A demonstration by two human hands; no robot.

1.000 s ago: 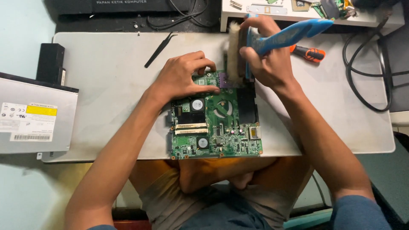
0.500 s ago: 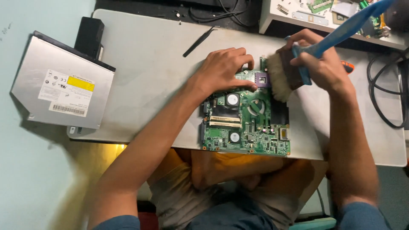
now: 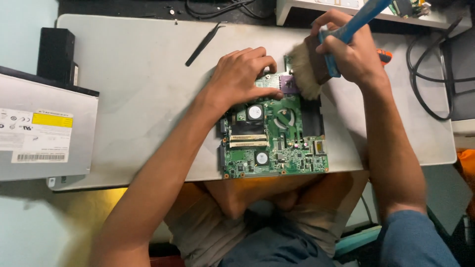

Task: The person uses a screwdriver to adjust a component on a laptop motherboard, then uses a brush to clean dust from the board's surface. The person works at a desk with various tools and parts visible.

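Note:
A green circuit board (image 3: 273, 141) lies flat on the pale grey table mat (image 3: 138, 99), its near edge at the mat's front. My left hand (image 3: 242, 76) presses down on the board's far left corner with fingers spread. My right hand (image 3: 349, 49) grips a blue-handled brush (image 3: 321, 57). Its pale bristles rest on the board's far edge, beside a purple square socket (image 3: 288, 85).
Black tweezers (image 3: 203, 43) lie on the mat beyond my left hand. A silver optical drive (image 3: 44, 131) and a black block (image 3: 57, 54) sit at the left. Black cables (image 3: 430, 74) loop at the right, beside an orange-handled tool (image 3: 383, 55). A shelf of parts (image 3: 435, 17) runs along the back right.
The brush has swept across the board's far edge, from upright over the corner to tilted on it. My left hand has stayed on the board. The view has shifted sideways.

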